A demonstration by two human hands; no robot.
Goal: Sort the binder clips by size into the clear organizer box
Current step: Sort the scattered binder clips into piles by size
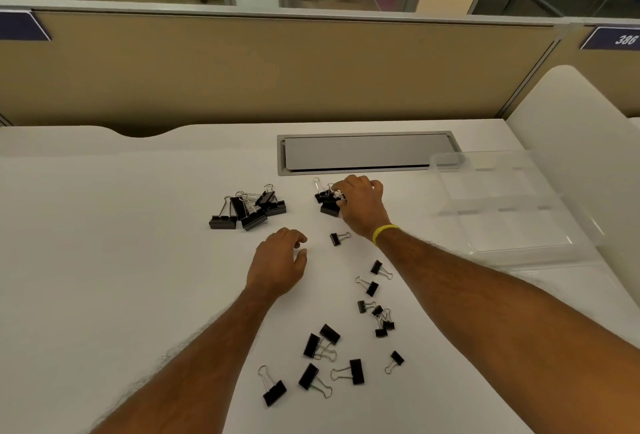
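While the right hand closes its fingers on a small cluster of binder clips far out on the white tabletop, the left hand hovers just beside it, fingers loosely curled and holding nothing. Left of them sits a pile of large clips, heaped together. A lone small clip lies between the two wrists, and more small ones trail nearer, with a bunch of medium clips nearest of all. The clear organizer box stands off to the right, well apart from the clips, its compartments showing nothing inside. Behind the hands, a grey cable hatch is set flush into the tabletop. Beyond that, a tan partition and glass panels above it.
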